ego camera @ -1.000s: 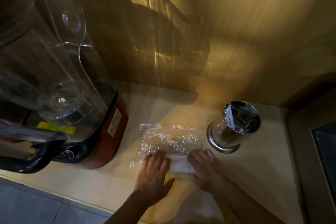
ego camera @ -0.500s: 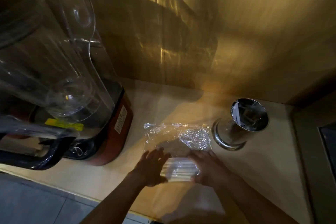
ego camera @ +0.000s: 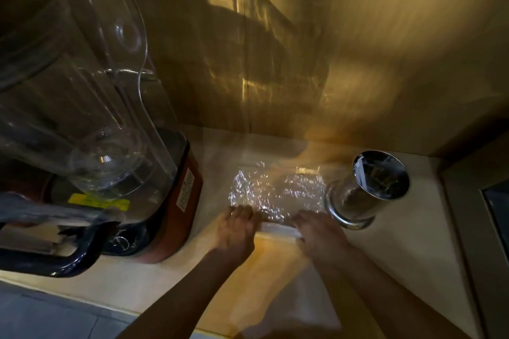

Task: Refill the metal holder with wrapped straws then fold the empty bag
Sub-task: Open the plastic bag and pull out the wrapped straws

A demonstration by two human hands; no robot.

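A crinkled clear plastic bag (ego camera: 275, 190) lies flat on the pale wooden counter (ego camera: 399, 270), just left of the shiny metal holder (ego camera: 366, 195). The bag's near edge is turned over into a thick whitish band (ego camera: 278, 228). My left hand (ego camera: 237, 231) presses on the left end of that band, fingers curled over it. My right hand (ego camera: 319, 234) holds the right end, close to the holder's base. What is inside the holder is too dark and reflective to make out.
A large blender with a clear jug (ego camera: 82, 96) and red base (ego camera: 179, 206) stands at the left, close to my left hand. A wooden wall (ego camera: 330, 63) rises behind the counter. A dark panel (ego camera: 495, 212) sits at the right edge.
The folded band at the bag's near edge has moved away from me and grown narrower. Both hands have shifted forward with it, and the free part of the bag is shorter.
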